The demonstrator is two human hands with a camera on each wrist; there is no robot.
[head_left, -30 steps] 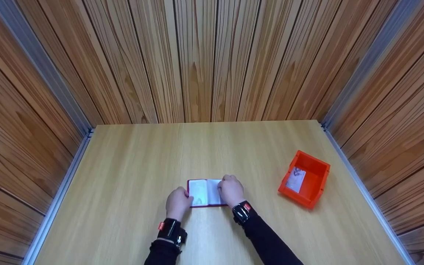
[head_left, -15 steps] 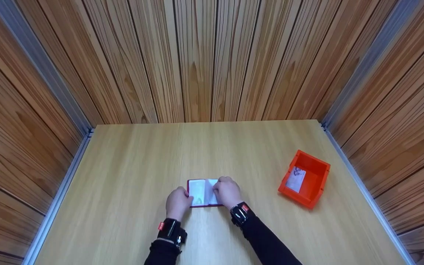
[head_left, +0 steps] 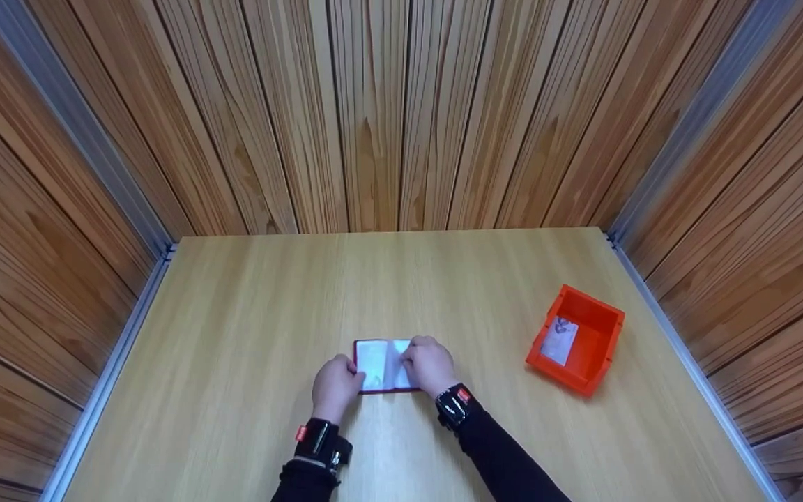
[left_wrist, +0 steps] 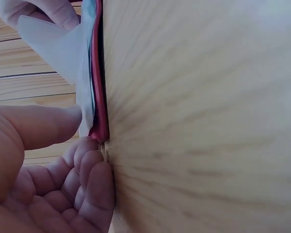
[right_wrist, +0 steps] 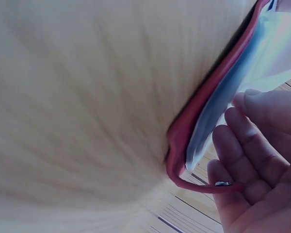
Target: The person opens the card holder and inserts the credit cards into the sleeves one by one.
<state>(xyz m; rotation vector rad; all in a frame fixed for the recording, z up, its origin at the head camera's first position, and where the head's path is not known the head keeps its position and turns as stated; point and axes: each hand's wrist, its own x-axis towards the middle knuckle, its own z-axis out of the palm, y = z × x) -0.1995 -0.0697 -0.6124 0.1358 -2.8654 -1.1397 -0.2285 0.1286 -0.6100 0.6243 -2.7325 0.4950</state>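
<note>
A red card holder (head_left: 373, 362) lies spread open on the table, its clear plastic sleeves facing up. At its left edge my left hand (head_left: 335, 387) grips it, thumb (left_wrist: 53, 127) over the sleeves and fingertips curled against the cover's edge. My right hand (head_left: 431, 364) pinches a clear sleeve page (left_wrist: 48, 46) between thumb and fingers; the page stands partly raised from the others. In the right wrist view, a red strap (right_wrist: 199, 187) with a metal snap sticks out from the cover, its end overlapping the fingers of my right hand.
To the right on the wooden table (head_left: 269, 300) stands an orange bin (head_left: 593, 338), turned at an angle. A pale printed card (head_left: 560, 341) lies inside it, along the left wall. Wood-panelled walls (head_left: 373, 118) with metal corner rails enclose the table's back and sides.
My right hand has shifted slightly left, bringing the pinched sleeve page up and leftward. My left hand stays at the card holder's left edge. The bin has not moved.
</note>
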